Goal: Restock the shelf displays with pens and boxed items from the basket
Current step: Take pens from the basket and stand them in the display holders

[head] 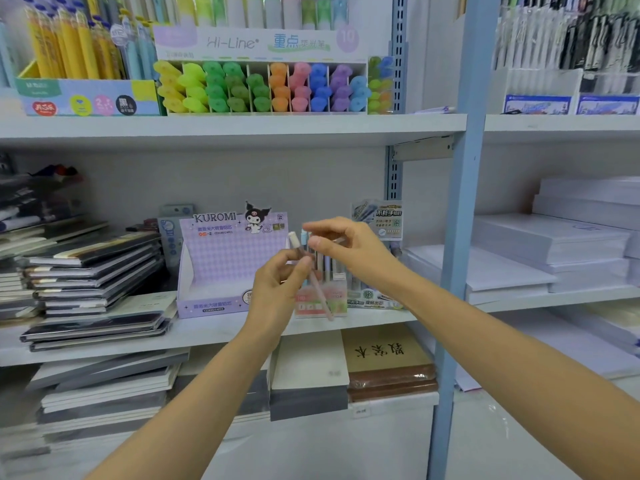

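left hand (277,285) pinches 1 pink pen (319,292), tilted before the pen display (304,306). right hand (349,244) curled above it; grip unclear. risk: tilted insertion topples neighbouring pens.

A pale pink pen (320,294) with a white cap hung tilted, cap up and to the left, pinched in the left hand (277,289) before a pink-and-green display box (337,303) of upright pens (327,268). Just left of it, a lilac Kuromi display box (221,265) stood near the middle shelf's (214,329) front edge.
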The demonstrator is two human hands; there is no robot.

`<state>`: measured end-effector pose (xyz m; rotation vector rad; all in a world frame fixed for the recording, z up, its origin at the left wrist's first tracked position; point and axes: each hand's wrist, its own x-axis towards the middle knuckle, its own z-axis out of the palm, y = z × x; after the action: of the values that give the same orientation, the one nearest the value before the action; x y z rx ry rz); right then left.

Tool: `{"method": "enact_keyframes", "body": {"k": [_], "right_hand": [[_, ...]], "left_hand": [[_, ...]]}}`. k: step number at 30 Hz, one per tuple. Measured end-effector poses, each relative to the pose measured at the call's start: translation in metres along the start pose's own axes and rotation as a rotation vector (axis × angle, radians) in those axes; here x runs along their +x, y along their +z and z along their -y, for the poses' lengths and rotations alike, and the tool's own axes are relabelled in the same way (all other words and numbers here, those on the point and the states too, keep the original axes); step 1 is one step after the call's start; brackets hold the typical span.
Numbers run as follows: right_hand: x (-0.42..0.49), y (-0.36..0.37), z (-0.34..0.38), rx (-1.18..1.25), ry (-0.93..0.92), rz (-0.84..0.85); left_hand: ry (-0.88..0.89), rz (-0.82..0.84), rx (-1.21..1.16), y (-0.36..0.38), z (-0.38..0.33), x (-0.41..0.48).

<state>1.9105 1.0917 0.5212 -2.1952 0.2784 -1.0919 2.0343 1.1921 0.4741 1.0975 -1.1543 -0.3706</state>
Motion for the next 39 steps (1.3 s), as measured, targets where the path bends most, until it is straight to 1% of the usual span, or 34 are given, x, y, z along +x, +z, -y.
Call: {"method": "enact_keyframes", "body": {"k": [2,5,7,8,10,11,13,15,16,18,20,23,27,32,35,39], "right_hand": [[0.003,0.003,0.001,-0.070,-0.018,-0.003],[0.004,0.001,0.000,0.010,0.021,0.011],[0.001,-0.001,-0.003,0.014,0.012,0.049],[0.001,-0.001,-0.005,0.013,-0.003,0.042],[0.001,-0.005,-0.006,0.045,-0.029,-0.030],[0.003,-0.009,-0.005,0.071,-0.040,-0.095],[0.007,-0.020,-0.004,0.102,-0.062,-0.260],[0.011,-0.030,-0.006,0.105,-0.093,-0.403],[0.012,-0.033,-0.009,0.086,-0.106,-0.446],[0.013,-0.033,-0.017,0.015,-0.094,-0.465],[0.013,-0.027,-0.029,-0.065,-0.043,-0.431],[0.011,-0.016,-0.047,-0.158,0.033,-0.360],[0.011,-0.010,-0.056,-0.263,0.019,-0.291],[0.022,-0.015,-0.056,-0.300,0.022,-0.188],[0.026,-0.007,-0.057,-0.317,-0.006,-0.204],[0.030,0.006,-0.064,-0.438,-0.062,-0.247]], "left_hand": [[0.013,0.022,0.041,0.001,0.001,-0.001],[0.031,0.039,0.095,0.001,0.003,0.000],[0.062,0.051,0.143,0.001,0.003,0.002],[0.077,0.061,0.165,0.003,0.005,0.004],[0.099,0.070,0.233,0.005,0.008,0.007],[0.111,0.063,0.307,0.006,0.011,0.008],[0.149,0.063,0.543,0.004,0.021,0.009],[0.171,0.144,0.801,-0.001,0.032,0.007],[0.167,0.204,0.897,-0.004,0.037,0.006],[0.183,0.277,0.998,-0.007,0.048,0.003],[0.225,0.270,1.006,-0.009,0.054,0.002],[0.243,0.259,0.986,-0.009,0.057,0.002],[0.239,0.287,0.994,-0.010,0.060,0.002],[0.248,0.290,0.999,-0.010,0.063,0.001],[0.246,0.291,0.998,-0.010,0.064,0.001],[0.257,0.291,1.005,-0.010,0.066,0.002]]}}
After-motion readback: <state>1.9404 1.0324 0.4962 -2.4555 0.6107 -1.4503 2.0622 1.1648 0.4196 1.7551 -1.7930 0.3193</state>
